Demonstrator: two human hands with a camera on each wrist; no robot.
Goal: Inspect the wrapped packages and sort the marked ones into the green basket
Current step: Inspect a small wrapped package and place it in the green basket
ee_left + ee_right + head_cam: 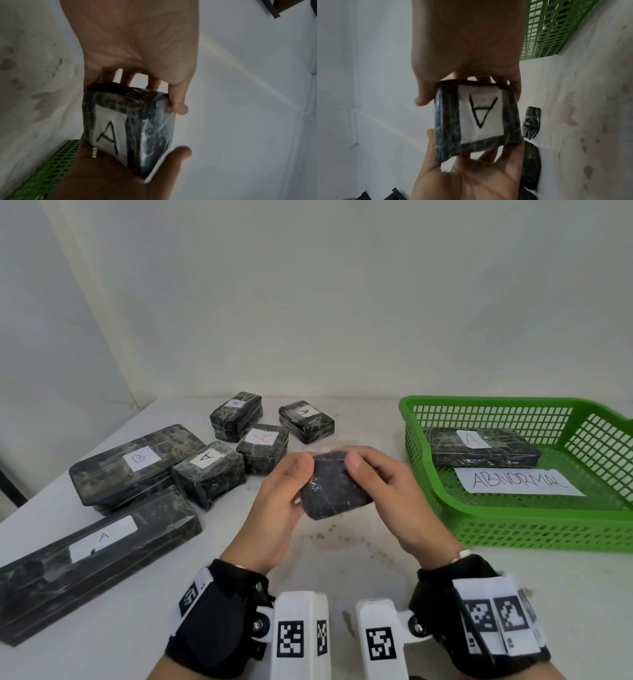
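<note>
Both hands hold one small black wrapped package [334,486] above the table's middle. My left hand [289,491] grips its left side with the thumb on top, and my right hand [375,481] grips its right side the same way. Its plain dark face looks up at the head camera. The wrist views show a white label with a black "A" [481,112] on the package's [130,128] far face. The green basket [513,529] stands at the right and holds a long package with a red "A" [483,451] and a paper reading ABNORMAL [517,481].
Several wrapped packages lie at the left and back: a long one marked "B" [137,463], a longer one marked "A" [96,563], small ones with black "A" labels [236,414] [306,421] [209,470], and one with a red "A" [262,446]. A white wall stands behind the table.
</note>
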